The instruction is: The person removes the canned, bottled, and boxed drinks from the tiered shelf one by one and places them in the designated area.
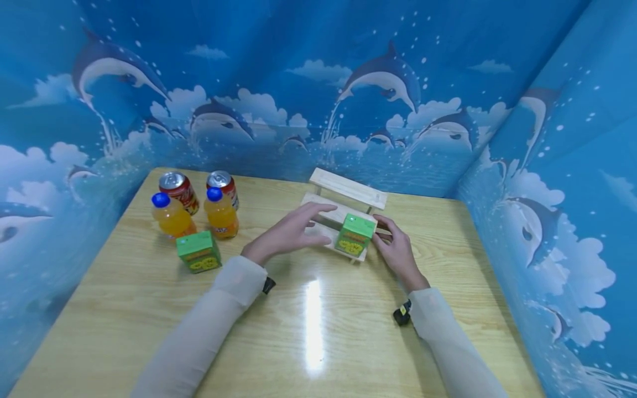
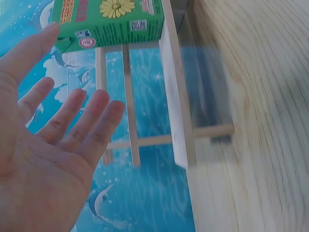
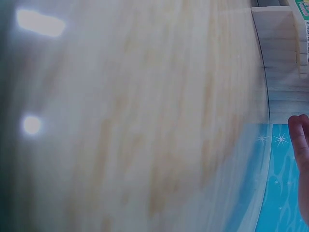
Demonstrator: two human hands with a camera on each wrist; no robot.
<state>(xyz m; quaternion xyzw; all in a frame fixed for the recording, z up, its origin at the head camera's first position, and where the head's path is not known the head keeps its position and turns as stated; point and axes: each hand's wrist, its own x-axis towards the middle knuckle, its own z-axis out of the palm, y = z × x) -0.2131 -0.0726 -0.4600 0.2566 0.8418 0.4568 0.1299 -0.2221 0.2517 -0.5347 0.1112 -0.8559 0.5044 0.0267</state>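
Observation:
A small tiered wooden stand (image 1: 348,189) stands toward the back of the table, with a green juice box (image 1: 355,235) upright on its lower front steps at the right end. My left hand (image 1: 300,229) is at the stand's left part, fingers spread and palm facing the box, holding nothing. In the left wrist view that hand (image 2: 53,150) shows its bare palm and loosely bent fingers below the green box (image 2: 111,24). At the stand's right end is my right hand (image 1: 398,251), its fingertips right at the edge beside the box. The right wrist view catches only its fingers (image 3: 299,140).
At the table's left stand two red cans (image 1: 179,190) (image 1: 222,185), two orange drink bottles with blue caps (image 1: 174,215) (image 1: 222,213), and another green juice box (image 1: 199,251). A blue dolphin-print curtain (image 1: 308,83) borders the table's back and sides.

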